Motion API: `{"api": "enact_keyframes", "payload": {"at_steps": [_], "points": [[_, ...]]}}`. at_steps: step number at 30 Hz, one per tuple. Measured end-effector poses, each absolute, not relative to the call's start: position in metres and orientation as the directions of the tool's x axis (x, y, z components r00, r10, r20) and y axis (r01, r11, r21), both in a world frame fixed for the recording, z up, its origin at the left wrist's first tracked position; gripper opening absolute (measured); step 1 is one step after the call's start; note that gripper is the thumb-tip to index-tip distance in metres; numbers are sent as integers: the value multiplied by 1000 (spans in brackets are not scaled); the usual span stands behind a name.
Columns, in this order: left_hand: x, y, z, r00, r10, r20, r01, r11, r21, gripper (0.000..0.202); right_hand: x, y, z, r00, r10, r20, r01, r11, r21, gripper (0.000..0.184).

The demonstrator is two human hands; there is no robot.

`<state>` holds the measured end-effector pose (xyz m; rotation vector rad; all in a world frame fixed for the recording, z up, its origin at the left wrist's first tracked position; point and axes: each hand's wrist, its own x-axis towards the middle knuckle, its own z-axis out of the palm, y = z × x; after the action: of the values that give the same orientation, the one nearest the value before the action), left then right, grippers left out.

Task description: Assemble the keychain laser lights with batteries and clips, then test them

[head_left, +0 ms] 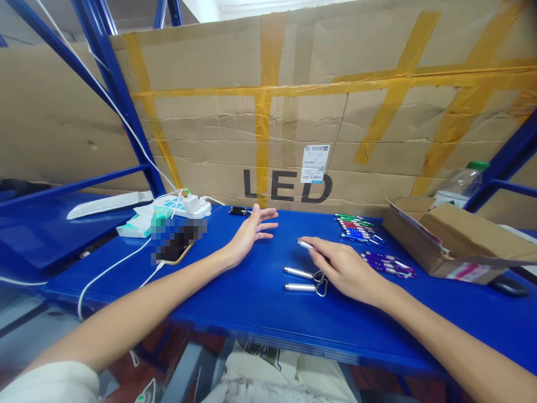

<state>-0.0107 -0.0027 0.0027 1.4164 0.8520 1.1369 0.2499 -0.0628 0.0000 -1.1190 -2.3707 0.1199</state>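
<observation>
My right hand [342,267] is closed around a short silver pen [305,244], whose end sticks out past the thumb and forefinger. Just below that hand, two more silver pens [298,287] lie side by side on the blue table, each with a carabiner-like metal clip [321,284] at its right end. My left hand [248,235] is held above the table, fingers stretched out and apart, with nothing in it. Behind it lie a few black pens [240,211], partly hidden by the hand.
Rows of green, red and blue pens [358,228] and a purple bunch [388,263] lie right of centre. An opened cardboard box [444,240] stands beyond them, a black mouse [508,285] beside it. At left are a charging phone [178,243], tissues [134,226] and a power strip [197,208].
</observation>
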Motion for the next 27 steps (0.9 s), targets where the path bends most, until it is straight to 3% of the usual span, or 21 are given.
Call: {"api": "enact_keyframes", "payload": {"at_steps": [19, 27], "points": [[-11, -3, 3, 291, 939, 180, -76, -165, 983, 75, 253, -60, -4, -484, 788, 381, 746, 599, -291, 43], [-11, -1, 3, 290, 940, 180, -70, -167, 983, 76, 253, -59, -6, -510, 751, 419, 719, 640, -272, 43]]}}
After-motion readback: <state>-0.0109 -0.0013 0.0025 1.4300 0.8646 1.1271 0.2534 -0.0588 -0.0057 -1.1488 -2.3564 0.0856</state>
